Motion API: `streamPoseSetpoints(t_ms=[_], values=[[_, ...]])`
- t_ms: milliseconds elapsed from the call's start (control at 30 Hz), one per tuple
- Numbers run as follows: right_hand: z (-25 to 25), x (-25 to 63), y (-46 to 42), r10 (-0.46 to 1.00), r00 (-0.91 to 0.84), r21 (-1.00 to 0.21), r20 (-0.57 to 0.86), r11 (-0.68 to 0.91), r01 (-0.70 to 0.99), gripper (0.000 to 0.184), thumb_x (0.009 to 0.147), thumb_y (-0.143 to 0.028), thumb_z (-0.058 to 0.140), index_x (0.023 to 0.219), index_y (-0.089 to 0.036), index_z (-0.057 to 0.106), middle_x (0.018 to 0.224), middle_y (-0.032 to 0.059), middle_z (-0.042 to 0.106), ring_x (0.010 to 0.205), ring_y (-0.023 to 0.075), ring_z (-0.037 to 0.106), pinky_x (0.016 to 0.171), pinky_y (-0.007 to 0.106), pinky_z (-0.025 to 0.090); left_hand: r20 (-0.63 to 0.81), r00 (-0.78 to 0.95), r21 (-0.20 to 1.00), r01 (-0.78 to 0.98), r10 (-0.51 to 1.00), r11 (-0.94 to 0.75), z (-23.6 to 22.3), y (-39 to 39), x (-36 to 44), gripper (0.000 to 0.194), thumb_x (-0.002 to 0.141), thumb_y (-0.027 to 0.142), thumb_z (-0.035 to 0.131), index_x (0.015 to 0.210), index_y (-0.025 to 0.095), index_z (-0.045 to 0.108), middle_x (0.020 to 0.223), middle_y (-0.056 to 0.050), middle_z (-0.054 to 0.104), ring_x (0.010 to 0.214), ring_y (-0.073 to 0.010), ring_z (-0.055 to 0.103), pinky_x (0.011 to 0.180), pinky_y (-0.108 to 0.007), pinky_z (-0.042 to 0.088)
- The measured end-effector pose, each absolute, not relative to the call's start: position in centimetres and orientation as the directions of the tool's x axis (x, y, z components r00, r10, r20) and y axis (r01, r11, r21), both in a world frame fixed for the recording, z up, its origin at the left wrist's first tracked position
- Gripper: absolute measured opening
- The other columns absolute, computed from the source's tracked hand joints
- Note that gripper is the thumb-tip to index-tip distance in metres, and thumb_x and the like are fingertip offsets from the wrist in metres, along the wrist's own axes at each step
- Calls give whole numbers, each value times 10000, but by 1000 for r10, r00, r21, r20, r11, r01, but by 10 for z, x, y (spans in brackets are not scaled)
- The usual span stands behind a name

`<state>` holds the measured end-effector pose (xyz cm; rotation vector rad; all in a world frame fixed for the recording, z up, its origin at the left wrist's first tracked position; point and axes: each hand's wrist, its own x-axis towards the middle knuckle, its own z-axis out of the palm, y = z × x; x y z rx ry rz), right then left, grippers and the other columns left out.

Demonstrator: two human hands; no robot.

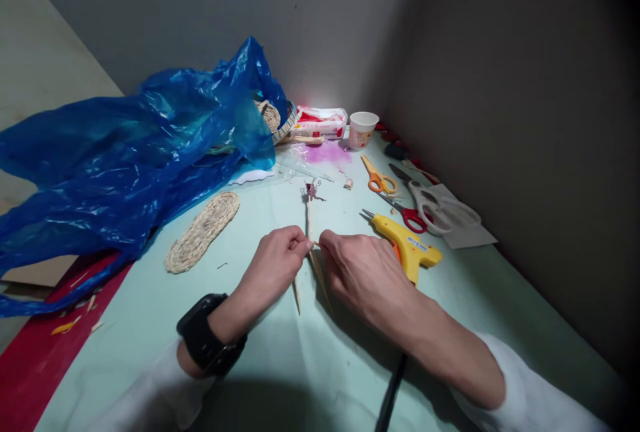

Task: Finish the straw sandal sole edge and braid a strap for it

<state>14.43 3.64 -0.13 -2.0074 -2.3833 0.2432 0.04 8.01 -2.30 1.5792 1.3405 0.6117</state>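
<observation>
A thin plait of pale straw strands runs away from me down the middle of the table. Its far end sits in a small dark clip with wire handles. My left hand pinches the plait where the strands part, and a loose end hangs below its fingers. Close beside it, my right hand is closed on a strand, its fingertips partly hidden behind the knuckles. Another loose straw end points toward me between the hands. Left of them lies an oval woven straw piece.
A yellow glue gun lies just beyond my right hand, its black cord running toward me. Behind it are orange scissors, red-handled scissors and large white-handled scissors. A blue plastic bag spreads at left; a paper cup stands behind.
</observation>
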Motion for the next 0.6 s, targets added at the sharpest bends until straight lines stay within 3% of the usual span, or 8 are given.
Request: streamPoseSetpoints(t_ms=[133,267,600], values=[[-3,138,31,967,-250,-57,-52,247,967,105,858,-139,490,900,-161,584,735,87,676,614,211,639,499,323,129,-171,264,863,505,949,15,-21,78,1,277,806,247,542,550,206,448,557,34,434,593,-151,367,580,-286,229],[-7,131,23,943,-331,-35,-26,330,943,148,834,-64,499,941,-132,574,765,106,681,607,179,627,489,303,201,-212,301,899,433,930,65,-28,78,-4,282,821,281,512,567,209,416,561,41,398,582,-139,342,572,-282,240],[-29,117,9,833,-526,43,172,527,849,211,842,-11,427,931,-125,581,699,84,638,589,177,598,482,283,350,-334,399,937,241,854,254,-31,76,-7,192,805,305,549,680,162,517,617,41,430,582,-103,366,568,-252,290]])
